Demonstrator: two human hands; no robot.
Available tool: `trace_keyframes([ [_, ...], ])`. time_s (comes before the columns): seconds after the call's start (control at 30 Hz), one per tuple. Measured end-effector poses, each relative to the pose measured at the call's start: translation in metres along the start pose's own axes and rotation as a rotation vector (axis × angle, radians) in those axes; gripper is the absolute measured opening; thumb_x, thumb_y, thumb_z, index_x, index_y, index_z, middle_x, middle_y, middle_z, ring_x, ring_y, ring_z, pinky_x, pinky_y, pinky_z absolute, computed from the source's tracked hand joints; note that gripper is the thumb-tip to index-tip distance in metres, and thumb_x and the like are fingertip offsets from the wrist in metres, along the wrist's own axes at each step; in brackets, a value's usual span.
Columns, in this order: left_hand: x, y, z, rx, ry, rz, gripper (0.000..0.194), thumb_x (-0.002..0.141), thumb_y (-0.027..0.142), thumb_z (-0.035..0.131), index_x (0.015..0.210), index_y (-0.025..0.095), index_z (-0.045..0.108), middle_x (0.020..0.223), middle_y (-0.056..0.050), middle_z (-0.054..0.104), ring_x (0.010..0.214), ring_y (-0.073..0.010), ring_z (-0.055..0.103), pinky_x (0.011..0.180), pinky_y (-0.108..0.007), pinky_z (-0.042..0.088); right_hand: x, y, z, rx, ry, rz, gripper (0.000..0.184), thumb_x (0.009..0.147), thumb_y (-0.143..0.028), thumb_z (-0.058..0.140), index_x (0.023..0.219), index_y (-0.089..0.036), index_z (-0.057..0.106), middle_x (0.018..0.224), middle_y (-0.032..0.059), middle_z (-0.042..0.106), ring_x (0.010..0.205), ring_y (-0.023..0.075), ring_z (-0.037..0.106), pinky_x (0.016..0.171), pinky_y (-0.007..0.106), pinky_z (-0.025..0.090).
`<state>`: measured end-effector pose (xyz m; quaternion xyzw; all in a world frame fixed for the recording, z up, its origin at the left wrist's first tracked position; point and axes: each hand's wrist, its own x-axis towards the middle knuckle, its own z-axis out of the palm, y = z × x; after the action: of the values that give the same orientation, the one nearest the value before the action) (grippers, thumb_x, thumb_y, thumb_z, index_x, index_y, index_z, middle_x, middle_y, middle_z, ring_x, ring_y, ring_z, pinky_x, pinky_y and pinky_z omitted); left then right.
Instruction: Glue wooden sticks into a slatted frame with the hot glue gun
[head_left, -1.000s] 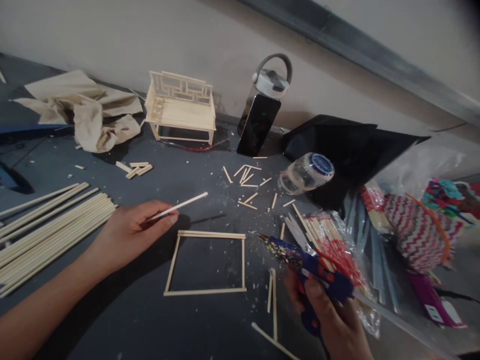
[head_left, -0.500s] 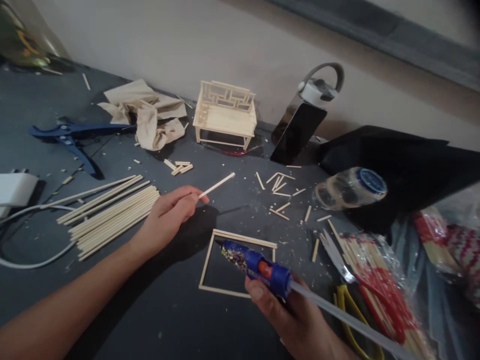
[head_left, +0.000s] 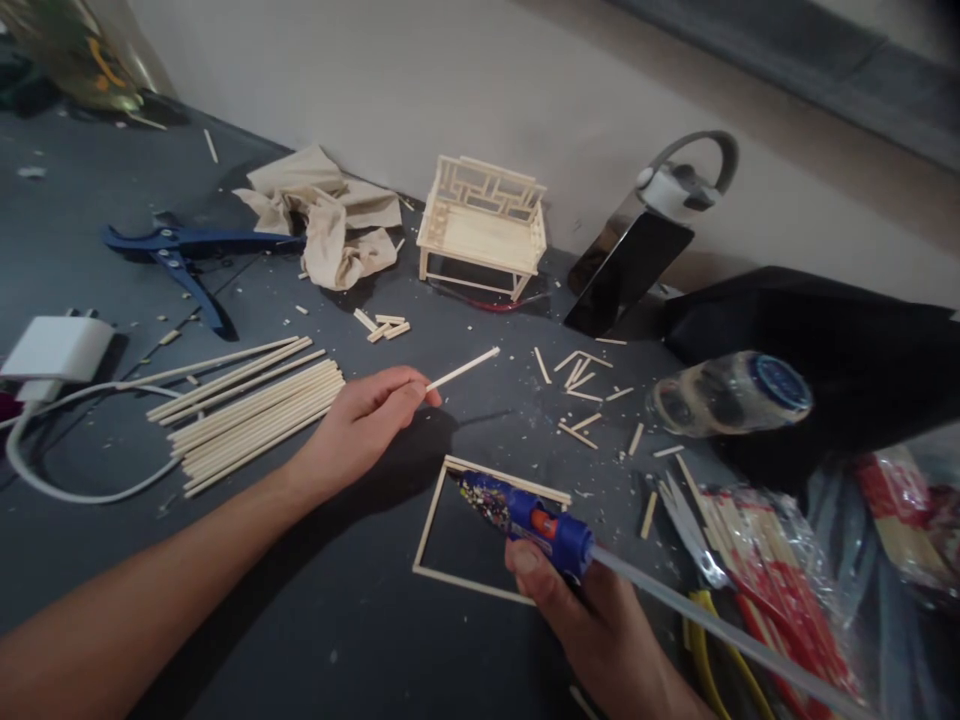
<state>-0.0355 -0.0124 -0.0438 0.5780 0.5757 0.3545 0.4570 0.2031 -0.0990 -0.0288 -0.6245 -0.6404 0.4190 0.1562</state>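
Observation:
Between the thumb and fingers of my left hand [head_left: 379, 415] is a thin wooden stick [head_left: 466, 369], its free end pointing up and to the right. My right hand [head_left: 592, 610] grips a blue glue gun [head_left: 517, 510] with a long translucent glue stick [head_left: 697, 615] running out of its back. The gun's dark nozzle hangs over the upper left corner of a rectangular stick frame [head_left: 430, 515] on the table; I cannot tell if they touch. Part of that frame is hidden by the gun and hand. Left of my left hand lies a row of wooden sticks [head_left: 259, 420].
A miniature wooden bench [head_left: 480, 232] stands by the wall, beside crumpled brown paper [head_left: 330, 265] and a blue cutter [head_left: 180, 245]. At right are a phone [head_left: 630, 270] against a bottle [head_left: 675, 190], a plastic jar [head_left: 727, 393], scissors [head_left: 694, 530] and packaged sticks [head_left: 787, 570]. A white charger [head_left: 60, 347] sits left.
The whole view has shifted, so most things appear farther right. Both hands keep their grips, the left on the wooden stick and the right on the glue gun.

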Motion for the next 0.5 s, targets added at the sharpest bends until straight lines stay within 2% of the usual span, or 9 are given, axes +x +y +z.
trace_keyframes([
  [0.23,-0.0002,-0.0008,-0.0003,-0.010,-0.014,0.013,0.033,0.091,0.039,0.040,0.086,0.017,0.065,0.053,0.006,0.038,0.050,-0.0101,0.035,0.048,-0.023,0.027,0.0002,0.0034,0.0016,-0.050,0.013,0.015,0.040,0.085,-0.056,0.052,0.083,-0.021,0.068,0.071,0.0037,0.065,0.066,0.0192,0.063,0.060,0.029,0.053],
  [0.5,0.0002,-0.0009,0.0000,0.014,-0.008,0.037,0.034,0.091,0.038,0.040,0.084,0.017,0.066,0.052,0.006,0.038,0.050,-0.0093,0.034,0.048,-0.023,0.027,-0.0003,0.0077,0.0048,-0.008,0.054,0.035,0.034,0.084,-0.053,0.057,0.085,-0.021,0.070,0.073,0.0039,0.068,0.067,0.0191,0.064,0.058,0.027,0.054],
])
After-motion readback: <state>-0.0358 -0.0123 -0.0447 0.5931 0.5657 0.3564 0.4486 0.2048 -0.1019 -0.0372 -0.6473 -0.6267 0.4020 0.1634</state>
